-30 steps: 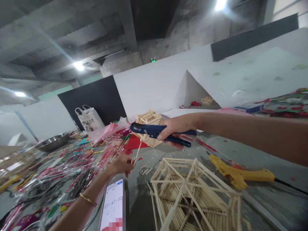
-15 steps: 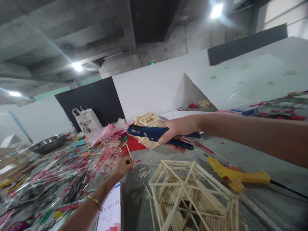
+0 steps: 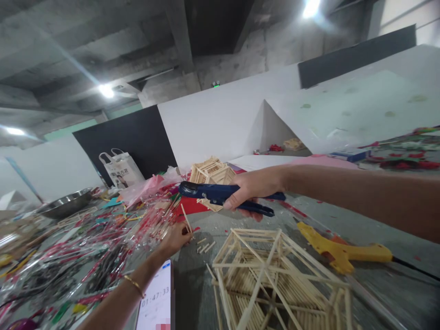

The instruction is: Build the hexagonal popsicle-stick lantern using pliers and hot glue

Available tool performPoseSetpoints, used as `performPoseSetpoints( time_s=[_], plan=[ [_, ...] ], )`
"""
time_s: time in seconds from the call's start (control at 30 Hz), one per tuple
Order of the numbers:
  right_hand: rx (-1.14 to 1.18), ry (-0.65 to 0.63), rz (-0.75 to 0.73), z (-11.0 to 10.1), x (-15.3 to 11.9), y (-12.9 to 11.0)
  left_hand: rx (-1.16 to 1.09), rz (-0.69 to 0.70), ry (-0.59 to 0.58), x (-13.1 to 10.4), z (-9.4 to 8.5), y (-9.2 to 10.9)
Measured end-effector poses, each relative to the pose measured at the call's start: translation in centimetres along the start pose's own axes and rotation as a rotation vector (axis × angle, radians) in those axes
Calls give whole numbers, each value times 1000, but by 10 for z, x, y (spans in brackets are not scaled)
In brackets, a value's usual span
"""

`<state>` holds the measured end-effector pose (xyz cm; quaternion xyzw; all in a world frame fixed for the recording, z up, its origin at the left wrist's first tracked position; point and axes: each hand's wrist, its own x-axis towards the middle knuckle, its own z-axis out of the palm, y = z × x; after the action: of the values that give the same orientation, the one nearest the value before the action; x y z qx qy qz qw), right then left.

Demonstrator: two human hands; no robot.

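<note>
My left hand (image 3: 176,238) pinches a thin wooden stick (image 3: 186,216) low down; the stick points up and leans slightly left. In my right hand (image 3: 252,190) is a dark blue pliers-type cutter (image 3: 211,191), its rounded head pointing left and its handles spread apart at the right. The cutter head is above and close to the stick, apart from it as far as I can see. Several short cut stick pieces (image 3: 206,247) lie beside my left hand. Below my right hand stands an open lattice frame of wooden sticks (image 3: 263,266).
A yellow glue gun (image 3: 354,252) with a black cord lies at right. A phone (image 3: 156,298) showing a timer lies near my left forearm. Plastic-wrapped craft materials (image 3: 103,247) cover the left side. Behind the cutter stands another stick structure (image 3: 211,172); a metal bowl (image 3: 67,204) is further left.
The view has shifted slightly. Both hands keep their grips, and the cutter and stick stay in nearly the same place relative to each other.
</note>
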<state>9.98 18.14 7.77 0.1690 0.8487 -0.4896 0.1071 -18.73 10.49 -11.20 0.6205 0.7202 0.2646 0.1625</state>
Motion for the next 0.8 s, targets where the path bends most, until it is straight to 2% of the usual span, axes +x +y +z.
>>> performPoseSetpoints(
  time_s=[0.13,0.27,0.47,0.63,0.8],
  plan=[
    [-5,46,2,3,3,0,207,79,67,-2,-2,5],
    [62,99,-7,6,8,1,192,134,86,-2,0,4],
    [77,115,-49,8,12,-1,44,56,123,4,7,-3],
    [51,93,-76,10,10,-2,-56,-11,37,4,4,-4],
    [29,97,-70,11,8,-3,-109,-61,45,3,0,-4]
  ],
)
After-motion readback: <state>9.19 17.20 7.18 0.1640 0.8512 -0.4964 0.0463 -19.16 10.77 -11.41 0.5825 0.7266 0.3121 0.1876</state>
